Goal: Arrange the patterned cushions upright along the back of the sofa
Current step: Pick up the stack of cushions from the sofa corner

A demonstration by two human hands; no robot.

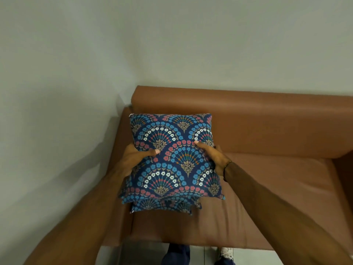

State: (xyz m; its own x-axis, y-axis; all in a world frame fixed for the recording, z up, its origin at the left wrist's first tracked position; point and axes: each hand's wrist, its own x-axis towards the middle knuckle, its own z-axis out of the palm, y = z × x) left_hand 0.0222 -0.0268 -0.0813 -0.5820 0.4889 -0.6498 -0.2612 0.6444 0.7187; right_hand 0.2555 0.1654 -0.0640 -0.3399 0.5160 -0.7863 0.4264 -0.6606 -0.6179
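Observation:
A dark blue cushion with a fan pattern of blue, red and white flowers is held up over the left end of the brown sofa. My left hand grips its left edge, thumb on the front. My right hand grips its right edge, thumb on the front too. Under it, edges of more cushions with the same pattern show in a stack on the sofa seat. How many lie there is hidden.
The sofa stands in a corner, its back against a pale wall and its left armrest against a side wall. The right armrest is at the frame's right. My legs and a shoe show on the floor.

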